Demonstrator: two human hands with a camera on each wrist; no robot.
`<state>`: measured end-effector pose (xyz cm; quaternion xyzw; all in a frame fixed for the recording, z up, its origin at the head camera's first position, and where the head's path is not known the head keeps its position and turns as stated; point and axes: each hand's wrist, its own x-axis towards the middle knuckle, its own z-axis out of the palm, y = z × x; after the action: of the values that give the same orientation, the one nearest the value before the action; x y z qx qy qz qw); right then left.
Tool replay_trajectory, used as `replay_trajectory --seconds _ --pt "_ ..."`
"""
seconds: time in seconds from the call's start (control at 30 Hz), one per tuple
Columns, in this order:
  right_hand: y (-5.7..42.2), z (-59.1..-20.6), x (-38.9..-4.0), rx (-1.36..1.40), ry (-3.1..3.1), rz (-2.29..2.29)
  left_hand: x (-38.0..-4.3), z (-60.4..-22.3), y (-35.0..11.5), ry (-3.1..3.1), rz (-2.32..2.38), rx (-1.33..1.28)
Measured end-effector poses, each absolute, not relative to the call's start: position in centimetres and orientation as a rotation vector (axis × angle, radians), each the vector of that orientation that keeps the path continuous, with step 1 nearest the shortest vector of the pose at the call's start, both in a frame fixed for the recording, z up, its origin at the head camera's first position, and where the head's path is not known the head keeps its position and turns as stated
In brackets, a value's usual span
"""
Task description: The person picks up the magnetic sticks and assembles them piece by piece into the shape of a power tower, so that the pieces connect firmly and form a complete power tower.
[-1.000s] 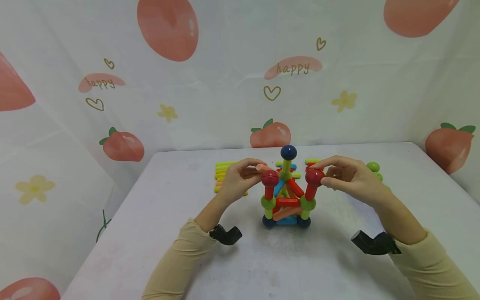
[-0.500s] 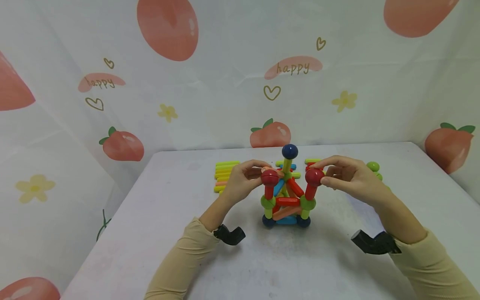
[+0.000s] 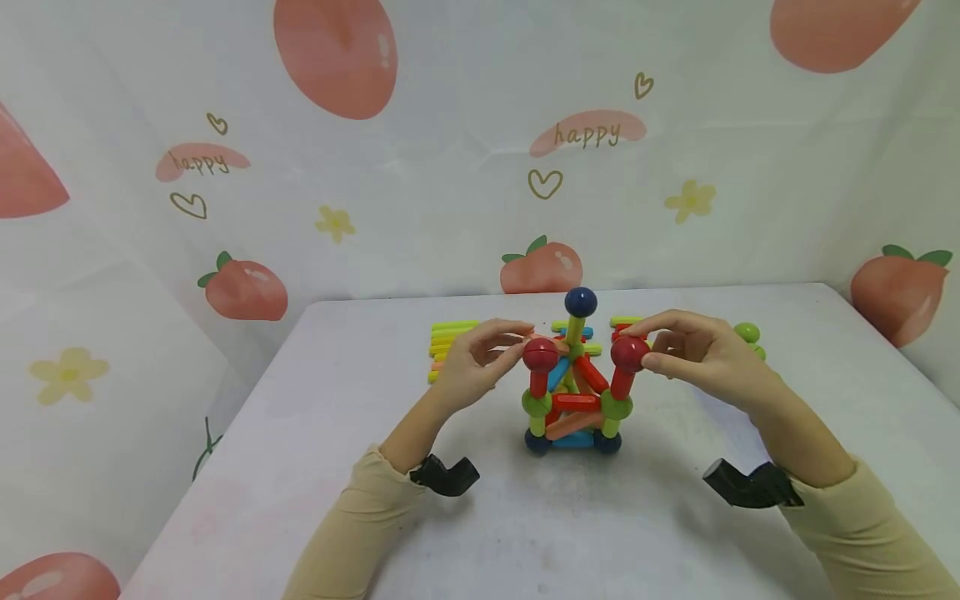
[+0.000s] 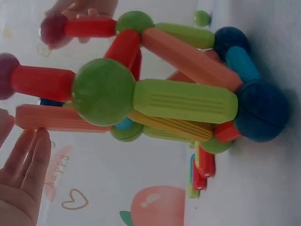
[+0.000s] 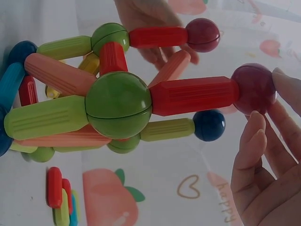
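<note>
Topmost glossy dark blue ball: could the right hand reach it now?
Probably yes: nothing visible blocks the dark blue ball, though the right hand should first release the glossy red ball it pinches.

From the head I looked forward and down on the left hand [image 3: 476, 365] and right hand [image 3: 708, 358]; both wrist cameras, turned sideways behind the fingers [image 4: 38, 157], shared the toy [image 3: 576, 403] up close.
</note>
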<state>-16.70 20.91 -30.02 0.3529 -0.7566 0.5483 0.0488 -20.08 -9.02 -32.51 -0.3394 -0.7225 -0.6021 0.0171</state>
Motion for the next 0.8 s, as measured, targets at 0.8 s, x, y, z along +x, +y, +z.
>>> replay_trajectory --seconds 0.8 --pt "20.9 -30.0 -16.5 1.041 -2.331 1.656 -17.2 -31.3 -8.5 -2.353 -1.745 -0.902"
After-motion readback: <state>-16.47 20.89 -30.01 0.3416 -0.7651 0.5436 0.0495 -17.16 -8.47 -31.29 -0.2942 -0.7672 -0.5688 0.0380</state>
